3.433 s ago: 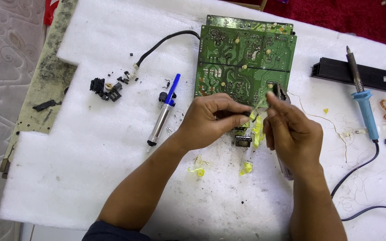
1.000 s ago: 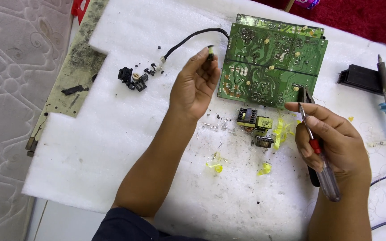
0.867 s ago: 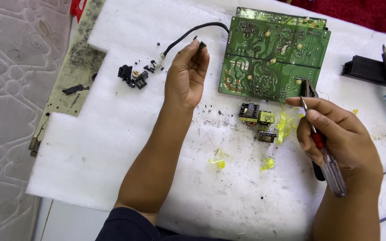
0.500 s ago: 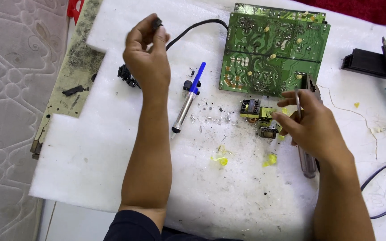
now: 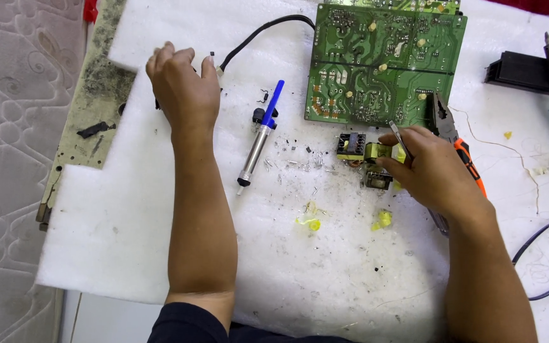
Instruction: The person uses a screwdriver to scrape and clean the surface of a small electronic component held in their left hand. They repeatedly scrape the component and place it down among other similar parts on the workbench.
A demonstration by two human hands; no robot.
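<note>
The left hand [image 5: 182, 86] hovers half open, fingers loosely curled, at the far left of the white foam surface [image 5: 128, 248] by a small black part [image 5: 211, 54], holding nothing visible. The right hand [image 5: 430, 168] is closed around thin metal tweezers [image 5: 396, 134], fingertips touching the yellow-taped transformer [image 5: 376, 152] just below the green circuit board [image 5: 382, 60]. Orange-handled pliers [image 5: 455, 143] lie beside that hand.

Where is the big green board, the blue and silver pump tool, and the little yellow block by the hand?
green circuit board [image 5: 382, 63], head view, middle of its green face.
blue and silver pump tool [image 5: 258, 141], head view, on its silver barrel.
little yellow block [image 5: 351, 147], head view, on its top.
</note>
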